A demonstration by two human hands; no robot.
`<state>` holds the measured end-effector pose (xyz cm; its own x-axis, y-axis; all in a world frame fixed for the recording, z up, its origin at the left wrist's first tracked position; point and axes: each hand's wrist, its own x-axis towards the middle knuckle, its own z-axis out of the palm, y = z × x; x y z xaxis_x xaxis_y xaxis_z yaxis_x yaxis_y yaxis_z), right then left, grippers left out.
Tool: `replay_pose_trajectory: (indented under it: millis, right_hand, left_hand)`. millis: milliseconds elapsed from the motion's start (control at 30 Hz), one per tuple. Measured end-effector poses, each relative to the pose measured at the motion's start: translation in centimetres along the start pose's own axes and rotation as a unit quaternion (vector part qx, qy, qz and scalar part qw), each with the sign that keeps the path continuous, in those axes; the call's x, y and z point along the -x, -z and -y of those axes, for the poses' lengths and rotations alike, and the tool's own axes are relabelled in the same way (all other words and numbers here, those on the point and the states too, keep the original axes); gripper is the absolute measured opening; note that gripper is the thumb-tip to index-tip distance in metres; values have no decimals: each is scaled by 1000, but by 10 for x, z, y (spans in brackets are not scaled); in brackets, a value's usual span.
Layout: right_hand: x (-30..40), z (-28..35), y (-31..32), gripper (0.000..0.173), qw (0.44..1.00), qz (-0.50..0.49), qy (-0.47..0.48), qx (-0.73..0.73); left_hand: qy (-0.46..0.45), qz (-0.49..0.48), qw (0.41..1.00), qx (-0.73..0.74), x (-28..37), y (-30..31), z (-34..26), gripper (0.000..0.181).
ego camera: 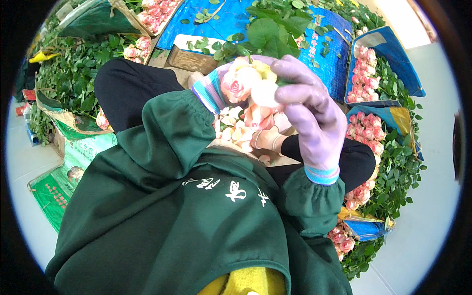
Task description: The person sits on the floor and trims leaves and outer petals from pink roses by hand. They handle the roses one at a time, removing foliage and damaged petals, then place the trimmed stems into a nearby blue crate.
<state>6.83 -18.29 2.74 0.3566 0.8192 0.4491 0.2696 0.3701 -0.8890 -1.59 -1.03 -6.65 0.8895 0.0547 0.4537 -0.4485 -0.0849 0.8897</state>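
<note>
A pink-and-cream rose [236, 82] is held up close to the camera, its green leaves [271, 35] pointing away from me. My left hand [219, 79], in a lilac glove, is mostly hidden behind this flower and appears closed around its stem. Gloved too, my right hand [313, 99] curves over the bloom's right side, its fingertips at a pale, overexposed petal [264, 94]. Whether the fingers pinch that petal cannot be told. Below both hands, loose petals [236, 131] lie in a heap between my crossed legs.
Bundles of pink roses [365, 129] in blue wrappings line the right side. More roses [138, 49] and foliage stand at the left, near a green printed sack [79, 162]. Ahead are a wooden block [191, 61] and a blue woven sheet [324, 40] strewn with leaves.
</note>
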Motion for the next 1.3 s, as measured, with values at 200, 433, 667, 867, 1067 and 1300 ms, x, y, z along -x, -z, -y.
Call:
replay_pose_trajectory:
  millis: [200, 433, 667, 867, 1067, 1300]
  right_hand:
    - [-9, 19, 10, 23, 996, -6, 58, 70]
    - [-18, 4, -5, 15, 923, -30, 126, 363]
    - [-16, 12, 2, 15, 924, 2, 79, 374]
    - [-13, 9, 1, 17, 926, -35, 100, 364]
    - [-4, 10, 6, 20, 903, -74, 83, 415]
    - [12, 16, 17, 23, 918, -152, 42, 363]
  left_hand:
    - [52, 6, 996, -67, 1, 5, 10, 62]
    - [16, 42, 999, 10, -14, -8, -17, 41]
    - [104, 3, 994, -18, -13, -12, -18, 40]
    - [113, 0, 962, 247, -10, -14, -3, 40]
    - [110, -75, 968, 212, -23, -28, 3, 48]
    - [155, -171, 794, 563, -44, -50, -29, 38]
